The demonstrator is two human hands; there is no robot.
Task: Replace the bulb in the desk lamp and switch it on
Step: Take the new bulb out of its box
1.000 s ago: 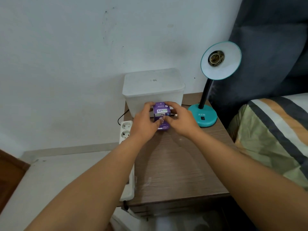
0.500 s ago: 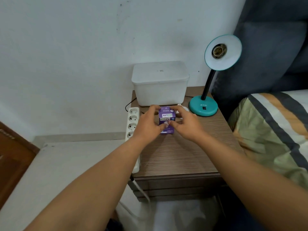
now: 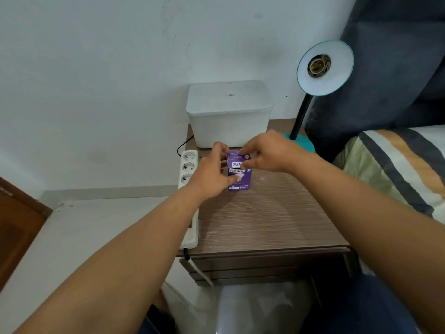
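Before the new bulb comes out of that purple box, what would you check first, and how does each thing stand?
1. Socket in the teal desk lamp empty: ok.
2. Small purple cardboard bulb box held steady by left hand: ok.
3. Right hand at the box's top flap: ok.
4. Flap fully open: cannot tell.
5. Lamp plugged into the white power strip: cannot tell.
6. Bare space on the brown wooden nightstand for the box: ok.

White lidded bin (image 3: 230, 116), power strip (image 3: 189, 179) — striped bedding (image 3: 395, 165) rightward
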